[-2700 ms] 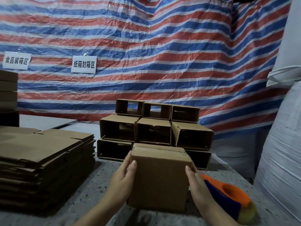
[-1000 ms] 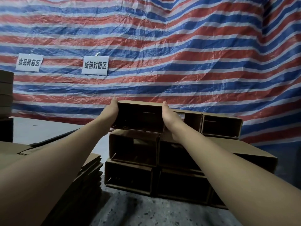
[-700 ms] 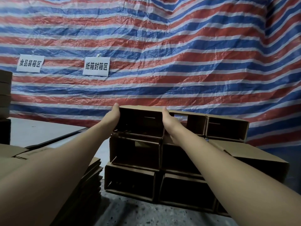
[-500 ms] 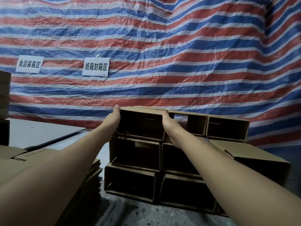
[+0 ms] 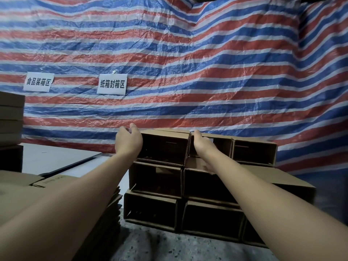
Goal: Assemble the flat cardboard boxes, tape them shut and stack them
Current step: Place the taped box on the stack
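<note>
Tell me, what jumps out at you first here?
The big striped tarp fills the whole back wall, with two white signs stuck on it at the left. In front of it sits a stack of open boxes, and both hands, left and right, reach to the top-left box.

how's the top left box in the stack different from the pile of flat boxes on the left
The top left box is folded open into a hollow shape; the flat boxes lie collapsed. It sits atop the stack with the left hand and right hand at its sides; the pile sits untouched on the table. Both are plain brown cardboard.
</note>
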A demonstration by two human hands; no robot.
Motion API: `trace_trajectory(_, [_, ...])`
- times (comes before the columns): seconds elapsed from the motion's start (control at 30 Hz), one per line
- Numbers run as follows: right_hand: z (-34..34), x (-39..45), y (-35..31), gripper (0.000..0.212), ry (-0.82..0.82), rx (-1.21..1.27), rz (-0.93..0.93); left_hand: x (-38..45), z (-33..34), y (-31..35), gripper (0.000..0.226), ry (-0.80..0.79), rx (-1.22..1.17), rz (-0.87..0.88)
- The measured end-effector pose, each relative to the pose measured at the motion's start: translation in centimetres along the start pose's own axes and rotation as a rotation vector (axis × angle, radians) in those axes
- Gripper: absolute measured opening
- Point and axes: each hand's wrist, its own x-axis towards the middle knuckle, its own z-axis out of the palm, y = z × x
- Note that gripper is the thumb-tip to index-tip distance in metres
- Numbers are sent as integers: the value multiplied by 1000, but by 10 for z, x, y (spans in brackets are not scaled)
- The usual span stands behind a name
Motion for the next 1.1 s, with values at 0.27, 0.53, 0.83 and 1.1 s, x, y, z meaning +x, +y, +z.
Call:
trace_trajectory(0.27, [-50, -65, -3, 37, 92, 35, -153, -80, -38, 42, 14, -1, 32, 305])
trace_trajectory(0.53, [-64, -146, 26, 35, 44, 49, -222, -186, -72, 26, 15, -208, 106, 449])
trace_trajectory(0.83, [-59, -211, 67, 37, 3, 29, -260, -243, -110, -20, 9, -302, 146, 382])
trace_trajectory(1.1, [-25, -207, 73, 37, -63, -169, -258, -190, -178, -30, 35, -186, 803, 464])
